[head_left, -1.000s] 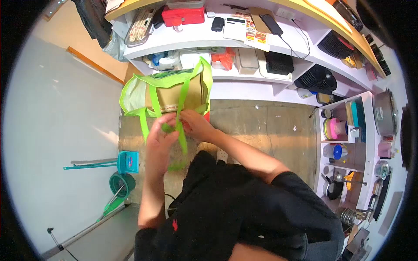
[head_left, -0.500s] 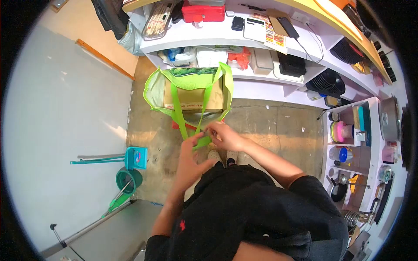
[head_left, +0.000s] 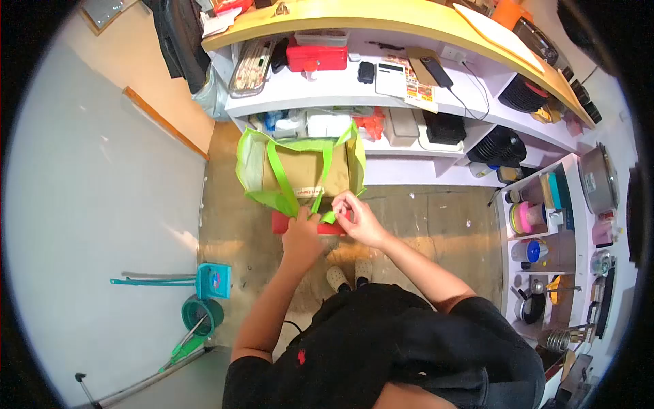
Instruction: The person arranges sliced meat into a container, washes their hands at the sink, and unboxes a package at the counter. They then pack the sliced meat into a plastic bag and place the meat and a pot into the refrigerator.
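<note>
A lime-green shopping bag (head_left: pixel 249 162) stands with its mouth gaping, and inside it sits a brown cardboard box (head_left: pixel 294 176) with printing near its lower edge. Two green straps (head_left: pixel 281 170) loop across the box. My left hand (head_left: pixel 302 240) is closed at the bag's near rim, its fingertips on the green fabric by the base of a strap. Just right of it, my right hand (head_left: pixel 360 222) is closed, thumb and fingers drawn together beside a bit of green strap; what they pinch is hidden. Under the bag's near side shows a flat red object (head_left: pixel 332 230), partly covered.
Behind the bag runs a white shelf unit (head_left: pixel 402 170) with a red box (head_left: pixel 317 57), a calculator (head_left: pixel 390 80) and black trays. A teal dustpan (head_left: pixel 213 281) and green bucket (head_left: pixel 202 315) stand left. A second shelf unit (head_left: pixel 504 262) is at right.
My hands have separated from close together, the right one moving slightly right and the left closing at the bag's rim. The view has shifted, and more of the red object shows.
</note>
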Demonstrator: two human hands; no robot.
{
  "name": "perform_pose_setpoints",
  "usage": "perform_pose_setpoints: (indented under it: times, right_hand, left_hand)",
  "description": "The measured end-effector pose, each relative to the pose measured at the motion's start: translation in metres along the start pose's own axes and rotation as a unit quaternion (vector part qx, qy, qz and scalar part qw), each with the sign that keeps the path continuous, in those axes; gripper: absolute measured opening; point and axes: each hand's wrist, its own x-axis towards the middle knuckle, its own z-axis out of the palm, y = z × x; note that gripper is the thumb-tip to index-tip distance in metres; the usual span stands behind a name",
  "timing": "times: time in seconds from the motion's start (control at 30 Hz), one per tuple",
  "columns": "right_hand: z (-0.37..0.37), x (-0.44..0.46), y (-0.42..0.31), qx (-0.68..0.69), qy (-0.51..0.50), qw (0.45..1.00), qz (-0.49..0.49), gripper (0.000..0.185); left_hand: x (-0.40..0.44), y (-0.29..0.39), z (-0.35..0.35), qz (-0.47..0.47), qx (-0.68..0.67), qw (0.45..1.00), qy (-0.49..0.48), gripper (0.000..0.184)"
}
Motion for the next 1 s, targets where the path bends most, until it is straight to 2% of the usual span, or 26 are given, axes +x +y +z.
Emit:
perform_pose_setpoints:
  times: [0.03, 0.07, 0.13, 0.17, 0.2, 0.27, 0.37, 0.43, 0.5, 0.63, 0.67, 0.77, 0.9, 0.93, 1.0]
  right_hand:
    - [-0.001, -0.002, 0.002, 0.013, 0.009, 1.0, 0.002, 0.02]
    - [-0.001, -0.006, 0.005, 0.013, 0.006, 1.0, 0.026, 0.022]
    - [-0.012, -0.008, -0.004, -0.159, -0.031, 0.986, -0.042, 0.045]
    - [-0.012, -0.007, -0.011, -0.229, -0.031, 0.97, -0.081, 0.056]
    - [-0.015, -0.003, -0.019, -0.237, -0.04, 0.968, -0.074, 0.077]
    - [-0.017, 0.007, -0.045, -0.232, 0.038, 0.969, -0.071, 0.084]
    - [-0.03, 0.03, -0.051, -0.194, 0.111, 0.957, -0.185, 0.091]
    - [-0.05, 0.039, -0.057, -0.195, 0.126, 0.938, -0.257, 0.092]
    - [-0.074, 0.031, -0.055, -0.157, 0.106, 0.949, -0.253, 0.091]
    - [-0.135, -0.006, -0.064, -0.028, -0.021, 0.979, -0.199, 0.088]
    - [-0.145, -0.017, -0.065, 0.031, -0.015, 0.978, -0.205, 0.087]
    - [-0.182, -0.054, -0.073, 0.141, -0.092, 0.977, -0.129, 0.066]
    - [-0.218, -0.103, -0.071, 0.19, -0.122, 0.972, -0.072, 0.029]
    - [-0.225, -0.112, -0.069, 0.195, -0.127, 0.971, -0.052, 0.024]
    - [-0.235, -0.128, -0.062, 0.212, -0.111, 0.97, -0.033, 0.022]
  left_hand:
    - [0.005, -0.004, 0.004, -0.001, 0.029, 0.999, -0.025, 0.036]
    - [0.011, -0.012, 0.005, 0.003, -0.004, 1.0, 0.007, 0.034]
    - [0.018, -0.018, -0.007, 0.01, -0.079, 0.995, 0.059, 0.029]
    - [0.021, -0.014, -0.018, 0.003, -0.113, 0.993, 0.042, 0.026]
    - [0.027, 0.01, -0.052, -0.003, -0.147, 0.989, 0.025, 0.024]
    - [0.034, 0.055, -0.097, 0.024, -0.227, 0.973, 0.024, 0.008]
    - [0.047, 0.105, -0.123, 0.138, -0.088, 0.984, 0.074, 0.01]
    - [0.048, 0.147, -0.115, 0.22, -0.136, 0.962, 0.087, 0.014]
    - [0.047, 0.185, -0.108, 0.292, -0.146, 0.939, 0.108, 0.015]
    - [0.049, 0.235, -0.088, 0.311, -0.187, 0.927, 0.092, 0.019]
    - [0.055, 0.248, -0.076, 0.351, -0.197, 0.907, 0.125, 0.02]
    - [0.059, 0.29, -0.058, 0.374, -0.259, 0.886, 0.09, 0.02]
    - [0.046, 0.341, -0.025, 0.317, -0.319, 0.891, 0.064, 0.023]
    - [0.047, 0.336, -0.031, 0.314, -0.284, 0.905, -0.028, 0.014]
    - [0.043, 0.347, -0.019, 0.257, -0.227, 0.938, -0.046, 0.015]
